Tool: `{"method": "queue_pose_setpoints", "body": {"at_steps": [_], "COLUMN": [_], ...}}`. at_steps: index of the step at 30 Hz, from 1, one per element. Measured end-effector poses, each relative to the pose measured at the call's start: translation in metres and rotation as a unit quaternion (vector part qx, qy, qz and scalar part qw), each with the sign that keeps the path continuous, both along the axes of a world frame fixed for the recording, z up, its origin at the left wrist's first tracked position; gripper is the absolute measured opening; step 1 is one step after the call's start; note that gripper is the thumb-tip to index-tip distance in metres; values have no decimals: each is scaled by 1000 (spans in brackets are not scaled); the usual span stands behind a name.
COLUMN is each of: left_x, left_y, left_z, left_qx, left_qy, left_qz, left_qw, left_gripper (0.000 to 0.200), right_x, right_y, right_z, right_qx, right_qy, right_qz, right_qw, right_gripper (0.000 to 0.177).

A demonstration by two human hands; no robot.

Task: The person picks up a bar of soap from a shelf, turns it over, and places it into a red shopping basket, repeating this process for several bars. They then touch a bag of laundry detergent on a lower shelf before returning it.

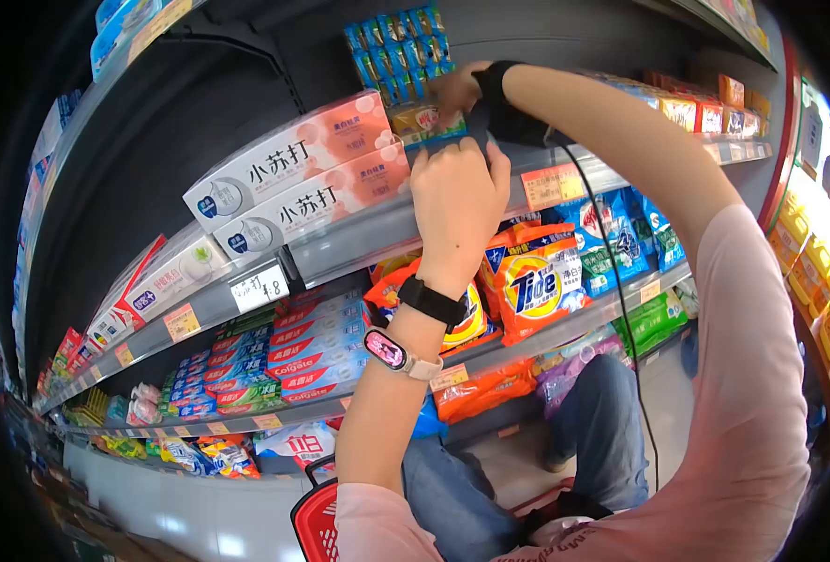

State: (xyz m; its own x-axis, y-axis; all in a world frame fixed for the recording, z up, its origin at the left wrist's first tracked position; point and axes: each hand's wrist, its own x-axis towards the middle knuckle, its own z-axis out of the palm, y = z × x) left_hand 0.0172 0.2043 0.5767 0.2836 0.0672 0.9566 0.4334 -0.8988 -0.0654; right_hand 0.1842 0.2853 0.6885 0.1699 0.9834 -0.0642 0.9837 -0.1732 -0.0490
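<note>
My left hand (459, 201) is at the upper shelf's front edge, its back towards the camera and its fingers curled out of sight over the edge. Behind it my right hand (454, 94) reaches onto the shelf, blurred, beside a yellowish package (422, 119); what its fingers touch is unclear. Stacked blue-green packs (398, 54) stand behind the hands. Two long white-and-pink toothpaste boxes (289, 155) lie stacked to the left of my left hand. Below the hands, an orange Tide bag (535, 281) sits on the shelf underneath.
Colgate boxes (317, 345) fill the lower shelf at left. Blue detergent bags (607, 242) stand right of the Tide. A price tag (553, 186) hangs on the shelf edge. A red basket (317, 525) is on the floor, and a black cable (612, 272) hangs down at right.
</note>
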Motion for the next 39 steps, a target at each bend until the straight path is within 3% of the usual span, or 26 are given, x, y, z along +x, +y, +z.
{"method": "queue_pose_setpoints", "body": {"at_steps": [5,7,8,12,14,17,21,22,23,25,26,27,29,31,35,36,37,39], "left_x": [0,1,1,-1,-1,-2,-3,-5,-8,-12,-14,-23,-57,-100,-201,-228,-251,-297], "left_y": [0,0,0,-1,-1,-2,-1,-5,-6,-3,-1,-7,-33,-57,-97,-109,-117,-148], "left_z": [-2,0,0,0,0,1,3,3,3,4,3,1,0,-21,-88,-105,-124,-151], "left_qx": [2,3,1,0,-10,-25,0,-47,-55,32,82,70,54,-65,-167,-226,-213,-426], "left_qy": [0,1,-3,-5,-1,10,2,49,45,19,-12,-20,-5,5,13,14,-13,-114], "left_qz": [3,10,6,-2,2,9,6,24,23,-35,-74,-57,-166,-235,-129,-85,-30,23], "left_qw": [1000,1000,1000,1000,1000,1000,1000,997,997,999,994,996,985,970,977,970,977,897], "left_gripper": [27,27,27,28,28,28,29,24,24,17,20,20,24,27,29,28,26,26], "right_x": [-5,-4,-5,-12,-9,-7,-6,-10,-8,1,-13,-34,-72,-112,-176,-190,-203,-241], "right_y": [6,4,3,-4,-17,-34,-74,-84,-93,-110,-127,-149,-182,-218,-241,-240,-233,-231], "right_z": [-9,-10,-8,-2,1,13,26,27,16,-6,-14,-23,-44,-72,-163,-187,-211,-261], "right_qx": [32,53,49,26,3,12,126,167,158,393,448,498,521,493,379,326,279,119], "right_qy": [-18,47,51,21,192,123,50,-61,-65,-227,-220,-206,-149,-86,178,256,303,514], "right_qz": [33,61,71,27,0,-8,17,7,8,165,221,279,307,322,370,384,410,344], "right_qw": [999,996,995,999,981,992,991,984,985,876,838,795,782,804,829,825,814,777], "right_gripper": [58,57,69,75,91,102,82,63,63,45,38,31,25,25,36,36,39,42]}}
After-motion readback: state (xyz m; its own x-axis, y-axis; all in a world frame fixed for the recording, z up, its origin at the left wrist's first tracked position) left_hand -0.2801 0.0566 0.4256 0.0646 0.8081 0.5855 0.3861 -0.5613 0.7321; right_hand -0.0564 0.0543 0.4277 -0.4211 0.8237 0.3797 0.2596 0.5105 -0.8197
